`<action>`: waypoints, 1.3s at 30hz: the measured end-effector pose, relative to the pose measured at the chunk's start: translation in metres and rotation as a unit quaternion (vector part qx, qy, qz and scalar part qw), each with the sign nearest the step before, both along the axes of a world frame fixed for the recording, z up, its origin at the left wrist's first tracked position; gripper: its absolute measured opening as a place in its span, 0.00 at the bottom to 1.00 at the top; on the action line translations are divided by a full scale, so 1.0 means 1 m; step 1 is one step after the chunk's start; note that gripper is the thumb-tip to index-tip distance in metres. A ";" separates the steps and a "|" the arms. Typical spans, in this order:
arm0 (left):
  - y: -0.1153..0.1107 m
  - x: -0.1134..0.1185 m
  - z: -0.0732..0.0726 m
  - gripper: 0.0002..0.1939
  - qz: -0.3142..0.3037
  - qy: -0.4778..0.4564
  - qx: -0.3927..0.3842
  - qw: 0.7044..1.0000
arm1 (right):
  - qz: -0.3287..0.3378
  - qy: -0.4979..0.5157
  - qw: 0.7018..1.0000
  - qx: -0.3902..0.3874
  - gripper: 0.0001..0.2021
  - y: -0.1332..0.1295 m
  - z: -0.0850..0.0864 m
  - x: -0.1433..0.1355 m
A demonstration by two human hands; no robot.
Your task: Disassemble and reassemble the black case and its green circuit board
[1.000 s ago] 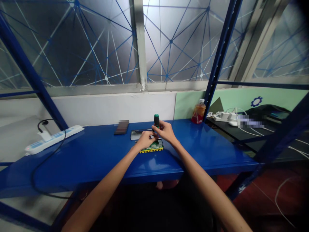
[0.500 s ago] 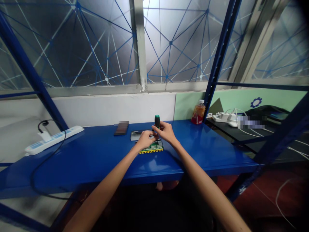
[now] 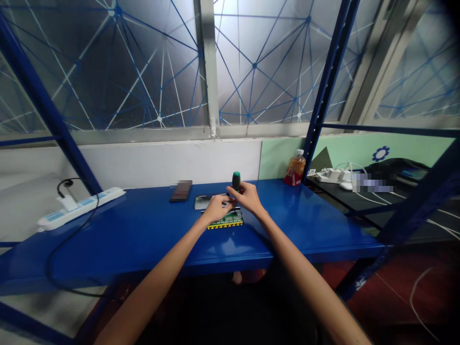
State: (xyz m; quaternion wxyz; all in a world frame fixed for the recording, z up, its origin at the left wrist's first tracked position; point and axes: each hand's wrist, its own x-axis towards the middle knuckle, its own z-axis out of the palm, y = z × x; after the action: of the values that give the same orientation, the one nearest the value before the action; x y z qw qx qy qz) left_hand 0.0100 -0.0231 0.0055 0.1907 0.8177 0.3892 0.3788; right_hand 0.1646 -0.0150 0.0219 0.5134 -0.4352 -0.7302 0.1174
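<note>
In the head view, a screwdriver (image 3: 236,180) with a green and black handle stands roughly upright in my right hand (image 3: 248,195), closed around the handle's lower part. Just left of it is my left hand (image 3: 216,208), its thumb and fingers brought together near the screwdriver's shaft; what they pinch, if anything, is too small to tell. Beneath both hands lies a green circuit board (image 3: 230,221) with a yellow-and-black strip along its front edge. My left hand covers part of the board. Behind it, a flat grey tray-like piece (image 3: 201,202) rests on the table, partly hidden.
The blue table (image 3: 151,239) carries a dark flat object (image 3: 182,190), partly blurred out, at the back. On the left lies a white power strip (image 3: 84,208) with a black cable (image 3: 68,244). A drink bottle (image 3: 295,168) stands back right, beside a blue post (image 3: 325,91).
The screwdriver handle has shifted very slightly to the right and stands a little straighter. Both hands stay over the circuit board in nearly the same place.
</note>
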 end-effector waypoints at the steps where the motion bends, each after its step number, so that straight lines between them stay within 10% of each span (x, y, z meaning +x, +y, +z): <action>1: 0.000 0.000 0.000 0.11 -0.005 0.001 -0.002 1.000 | -0.001 0.002 1.000 0.001 0.19 0.001 0.000 0.000; 39: -0.002 0.003 -0.007 0.10 0.035 0.038 0.057 0.997 | -0.003 -0.014 1.000 0.012 0.20 0.001 -0.001 0.000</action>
State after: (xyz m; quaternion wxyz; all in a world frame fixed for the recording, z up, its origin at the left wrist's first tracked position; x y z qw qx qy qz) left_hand 0.0135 -0.0248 -0.0013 0.1155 0.8270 0.4021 0.3756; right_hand 0.1647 -0.0139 0.0205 0.5083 -0.4328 -0.7376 0.1013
